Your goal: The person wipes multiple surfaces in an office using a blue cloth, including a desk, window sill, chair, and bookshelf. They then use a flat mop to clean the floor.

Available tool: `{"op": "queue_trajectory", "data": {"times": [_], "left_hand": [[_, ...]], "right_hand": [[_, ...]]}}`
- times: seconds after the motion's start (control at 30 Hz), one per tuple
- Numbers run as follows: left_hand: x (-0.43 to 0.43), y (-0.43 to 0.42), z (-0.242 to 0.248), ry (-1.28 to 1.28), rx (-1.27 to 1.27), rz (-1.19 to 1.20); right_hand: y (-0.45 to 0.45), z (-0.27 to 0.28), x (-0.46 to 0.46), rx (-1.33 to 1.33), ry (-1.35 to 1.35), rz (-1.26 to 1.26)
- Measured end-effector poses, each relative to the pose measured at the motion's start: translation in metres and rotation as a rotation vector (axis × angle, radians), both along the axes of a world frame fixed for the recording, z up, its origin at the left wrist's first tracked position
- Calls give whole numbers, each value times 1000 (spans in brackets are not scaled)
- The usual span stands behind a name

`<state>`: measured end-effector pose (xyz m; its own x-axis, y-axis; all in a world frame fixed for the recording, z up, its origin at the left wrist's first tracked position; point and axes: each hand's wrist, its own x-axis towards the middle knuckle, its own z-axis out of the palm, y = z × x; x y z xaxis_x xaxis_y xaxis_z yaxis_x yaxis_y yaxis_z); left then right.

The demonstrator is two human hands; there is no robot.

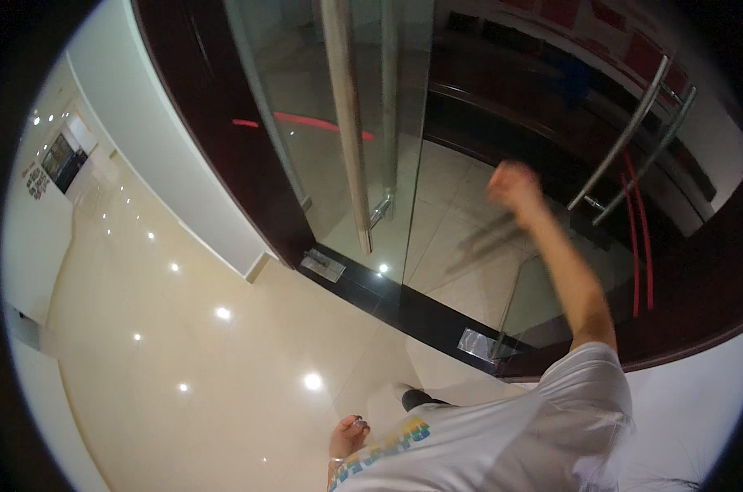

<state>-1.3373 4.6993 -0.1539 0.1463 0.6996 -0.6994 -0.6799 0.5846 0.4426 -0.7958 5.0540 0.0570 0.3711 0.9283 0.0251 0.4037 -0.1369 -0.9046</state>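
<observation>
My right hand is raised in front of the gap between two glass doors, blurred, with its fingers curled; whether it holds anything is not clear. It touches neither door handle. To its left stands a glass door with a long bar handle; to its right is another glass door with a curved-looking metal bar handle. Low by my waist, my left hand is closed around a small shiny thing that I cannot identify.
A black threshold with metal floor plates crosses the doorway. Dark red frames flank the doors, and red stripes mark the glass. Glossy floor tiles lead left along a corridor. Beyond the doorway stands long dark furniture.
</observation>
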Motion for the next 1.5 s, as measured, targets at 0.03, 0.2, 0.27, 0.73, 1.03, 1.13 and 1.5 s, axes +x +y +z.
{"op": "queue_trajectory", "data": {"times": [0.03, 0.2, 0.27, 0.73, 1.03, 1.13, 1.5], "left_hand": [[6, 0, 2, 1, 106, 33], [2, -12, 19, 180, 126, 171], [-21, -34, 29, 159, 105, 303], [-227, -383, 6, 482, 60, 969], [-353, -550, -77, 641, -48, 1003], [-386, -647, -122, 879, -334, 1039], [-523, -880, 88, 1243, -816, 1592]], "right_hand": [[-32, -55, -54, -60, 176, 167], [-223, -187, -324, -564, 510, 965], [-278, -185, -400, -39, 166, 1227], [-565, -173, -724, -229, -15, 2006], [-654, -232, -933, -747, -312, 2320], [-620, -278, -1052, -1075, -218, 2253], [-613, -237, -1648, -458, 230, 1569]]}}
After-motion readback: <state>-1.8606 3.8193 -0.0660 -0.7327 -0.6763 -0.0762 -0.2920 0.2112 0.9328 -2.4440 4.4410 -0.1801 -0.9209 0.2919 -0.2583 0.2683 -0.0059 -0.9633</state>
